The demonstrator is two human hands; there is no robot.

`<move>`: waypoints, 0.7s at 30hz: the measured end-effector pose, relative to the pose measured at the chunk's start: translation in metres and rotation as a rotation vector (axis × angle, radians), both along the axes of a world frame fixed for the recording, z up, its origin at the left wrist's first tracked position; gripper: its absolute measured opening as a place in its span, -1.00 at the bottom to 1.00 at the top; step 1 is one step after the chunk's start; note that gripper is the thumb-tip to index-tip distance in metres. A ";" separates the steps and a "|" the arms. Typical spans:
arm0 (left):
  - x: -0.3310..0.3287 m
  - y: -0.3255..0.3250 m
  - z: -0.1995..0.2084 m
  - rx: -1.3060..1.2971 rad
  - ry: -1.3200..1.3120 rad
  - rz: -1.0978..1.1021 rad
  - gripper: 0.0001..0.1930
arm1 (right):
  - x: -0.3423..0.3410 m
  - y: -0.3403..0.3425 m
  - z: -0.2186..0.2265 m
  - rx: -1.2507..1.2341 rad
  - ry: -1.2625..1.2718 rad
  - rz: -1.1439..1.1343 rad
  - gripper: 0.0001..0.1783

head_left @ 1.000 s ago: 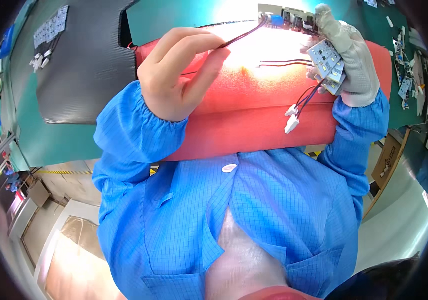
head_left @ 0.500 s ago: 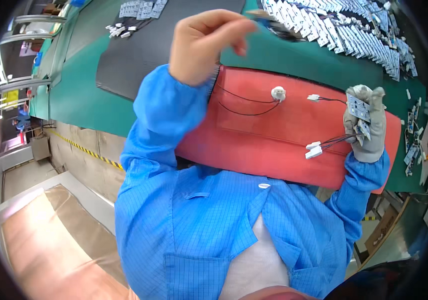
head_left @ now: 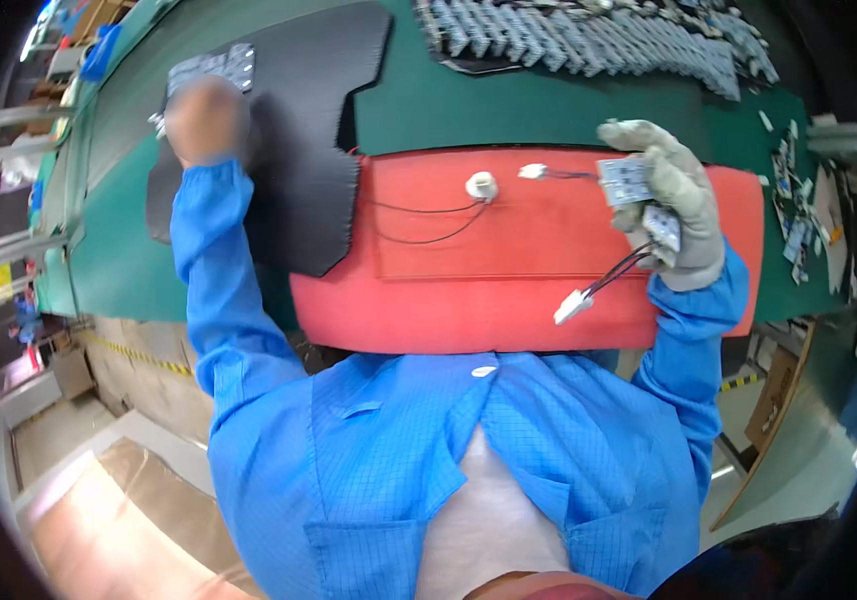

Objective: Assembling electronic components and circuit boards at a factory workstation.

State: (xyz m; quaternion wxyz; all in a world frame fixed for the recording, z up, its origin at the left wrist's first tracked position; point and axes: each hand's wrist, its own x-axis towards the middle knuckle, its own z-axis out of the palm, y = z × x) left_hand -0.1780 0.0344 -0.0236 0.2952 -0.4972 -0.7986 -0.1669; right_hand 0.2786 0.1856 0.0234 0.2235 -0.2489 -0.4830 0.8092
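My right hand [head_left: 676, 205], in a grey glove, grips a couple of small square circuit boards [head_left: 628, 180] over the right end of a red pad [head_left: 548, 270]. Dark wires run down from them to a white connector [head_left: 573, 305] that hangs free. My left hand [head_left: 206, 120] is stretched far to the upper left over a black mat [head_left: 298, 160]. It is blurred, so its fingers cannot be read. A group of small grey boards [head_left: 213, 68] lies just beyond it. A white round part [head_left: 481, 185] with thin black wires rests on the red pad.
A green table top [head_left: 468, 105] carries the pad and the mat. Rows of several small boards [head_left: 598, 40] lie along the far edge. Loose parts are scattered at the right edge [head_left: 798, 220]. Shelving and floor show at the left.
My left hand has swung from above the red pad out to the far left over the black mat. The white round part and its wires now lie on the pad. My right hand keeps its hold.
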 end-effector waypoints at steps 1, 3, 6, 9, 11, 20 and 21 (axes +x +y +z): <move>0.031 0.014 0.009 0.055 -0.216 -0.036 -0.77 | -0.004 -0.005 -0.002 -0.003 -0.024 -0.036 -0.52; 0.093 0.022 0.027 0.037 -0.715 -0.314 -0.73 | -0.003 -0.004 -0.004 -0.008 -0.025 0.057 -0.54; 0.186 0.029 0.051 -0.230 -0.993 -0.747 -0.69 | -0.010 -0.005 -0.005 -0.029 0.067 0.203 -0.52; 0.220 0.045 0.037 -0.316 -0.919 -1.045 -0.71 | -0.013 -0.008 -0.006 -0.027 0.133 0.209 -0.49; 0.223 0.050 0.020 -0.281 -0.967 -1.077 -0.76 | -0.011 -0.006 0.001 -0.070 0.112 0.177 -0.47; 0.231 0.041 0.018 -0.121 -1.656 -0.837 -0.84 | -0.011 0.005 -0.006 0.184 -0.464 0.037 -0.25; 0.231 0.040 0.016 -0.100 -1.686 -0.842 -0.82 | -0.013 0.004 -0.006 0.183 -0.464 0.047 -0.25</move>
